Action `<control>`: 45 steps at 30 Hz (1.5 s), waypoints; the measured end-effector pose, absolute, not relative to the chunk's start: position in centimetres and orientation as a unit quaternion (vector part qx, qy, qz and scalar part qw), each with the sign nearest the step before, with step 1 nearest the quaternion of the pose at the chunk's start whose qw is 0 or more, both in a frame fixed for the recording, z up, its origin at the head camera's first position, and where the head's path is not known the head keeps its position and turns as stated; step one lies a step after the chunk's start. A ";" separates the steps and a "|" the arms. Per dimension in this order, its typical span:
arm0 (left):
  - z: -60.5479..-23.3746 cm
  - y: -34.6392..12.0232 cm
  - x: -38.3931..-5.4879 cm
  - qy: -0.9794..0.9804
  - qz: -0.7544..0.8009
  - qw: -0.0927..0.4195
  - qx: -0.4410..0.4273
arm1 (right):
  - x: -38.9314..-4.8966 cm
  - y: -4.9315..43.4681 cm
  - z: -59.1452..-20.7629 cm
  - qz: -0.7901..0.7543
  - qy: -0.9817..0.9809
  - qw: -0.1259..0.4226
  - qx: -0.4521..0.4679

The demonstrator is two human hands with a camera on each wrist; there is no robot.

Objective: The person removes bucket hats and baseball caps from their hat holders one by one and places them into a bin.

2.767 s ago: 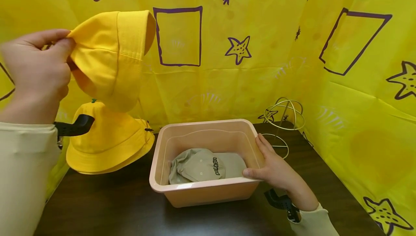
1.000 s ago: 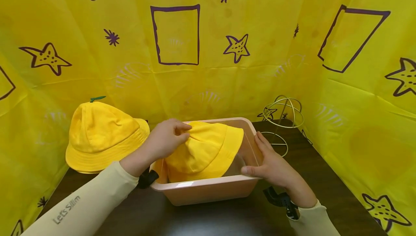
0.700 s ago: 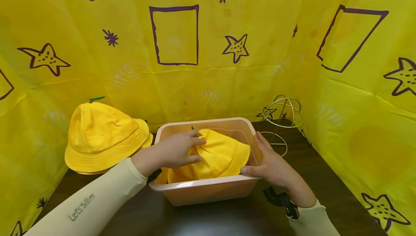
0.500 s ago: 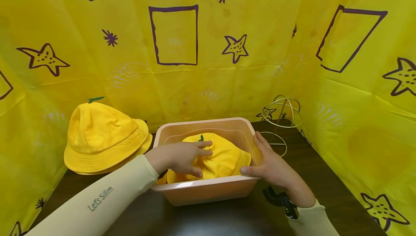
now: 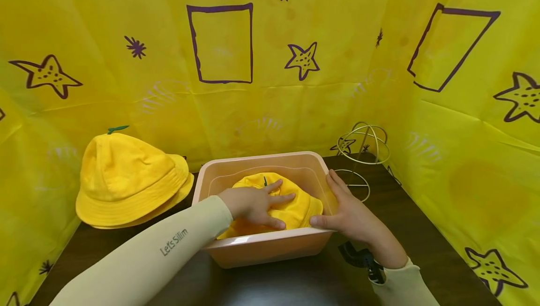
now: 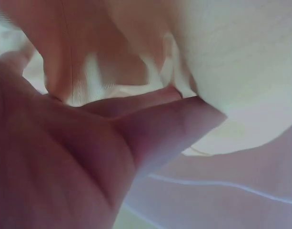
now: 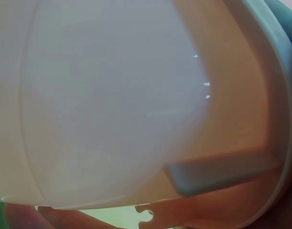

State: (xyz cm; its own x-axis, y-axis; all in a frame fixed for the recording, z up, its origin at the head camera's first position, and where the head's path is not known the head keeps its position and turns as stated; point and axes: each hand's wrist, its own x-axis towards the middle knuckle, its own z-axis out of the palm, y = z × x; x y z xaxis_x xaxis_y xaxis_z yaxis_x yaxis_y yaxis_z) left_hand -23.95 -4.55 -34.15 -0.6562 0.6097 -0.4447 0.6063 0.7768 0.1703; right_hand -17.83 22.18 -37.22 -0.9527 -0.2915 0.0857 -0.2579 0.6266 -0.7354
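Note:
In the head view my left hand (image 5: pixel 258 205) is down inside a pale peach plastic basin (image 5: pixel 270 250), fingers spread over a yellow bucket hat (image 5: pixel 297 205) with a small green sprout on its crown. The left wrist view has the fingers (image 6: pixel 169 124) against folds of washed-out fabric (image 6: pixel 241 52). My right hand (image 5: pixel 354 214) holds the basin's front right corner, thumb over the front rim and fingers along the right rim. The right wrist view is filled by the basin's outer wall (image 7: pixel 117 105). The grey-green cap seen in the basin earlier is hidden under the hat.
More yellow bucket hats (image 5: pixel 131 184) sit stacked left of the basin, the top one with a green sprout. A thin wire hat stand (image 5: pixel 363 143) is behind and right of it. Yellow patterned cloth (image 5: pixel 228 123) hangs around the dark wooden table (image 5: pixel 270 287).
My left hand brought the yellow hat from above the stack into the basin, laid it over the cap, then loosened its pinch and slid rightward across it. My right hand stayed on the rim.

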 end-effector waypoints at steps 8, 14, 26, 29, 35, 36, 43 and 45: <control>-35.4 -3.1 -24.3 0.910 -0.016 0.246 0.334 | -17.8 22.2 -37.1 -0.401 0.905 0.022 -0.139; -37.1 -2.6 -24.6 0.909 -0.023 0.253 0.331 | -17.8 22.1 -37.1 -0.404 0.904 0.027 -0.134; -39.7 -2.3 -25.4 0.900 -0.018 0.310 0.306 | -17.8 21.9 -37.1 -0.397 0.907 0.026 -0.141; -40.4 -2.0 -25.7 0.903 -0.031 0.302 0.304 | -17.8 21.9 -37.0 -0.392 0.909 0.026 -0.138; -41.2 -1.7 -25.9 0.905 -0.052 0.303 0.296 | -17.8 21.8 -36.8 -0.394 0.909 0.031 -0.131; -41.1 -1.7 -25.8 0.904 -0.054 0.305 0.293 | -17.8 21.8 -36.8 -0.392 0.910 0.030 -0.132; -40.4 -1.4 -25.7 0.894 -0.076 0.329 0.294 | -17.8 21.9 -36.8 -0.388 0.911 0.025 -0.137; -40.0 -1.4 -25.7 0.888 -0.083 0.336 0.303 | -17.8 22.0 -36.8 -0.390 0.910 0.025 -0.138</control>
State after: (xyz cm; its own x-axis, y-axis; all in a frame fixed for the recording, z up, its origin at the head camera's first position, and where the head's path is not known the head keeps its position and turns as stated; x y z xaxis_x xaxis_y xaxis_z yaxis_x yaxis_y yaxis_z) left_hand -25.73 -1.42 -40.05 -0.5915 0.4821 -0.6463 0.5935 0.8029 0.0557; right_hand -17.81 21.98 -36.83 -0.9606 -0.2709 0.0625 -0.2322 0.6578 -0.7165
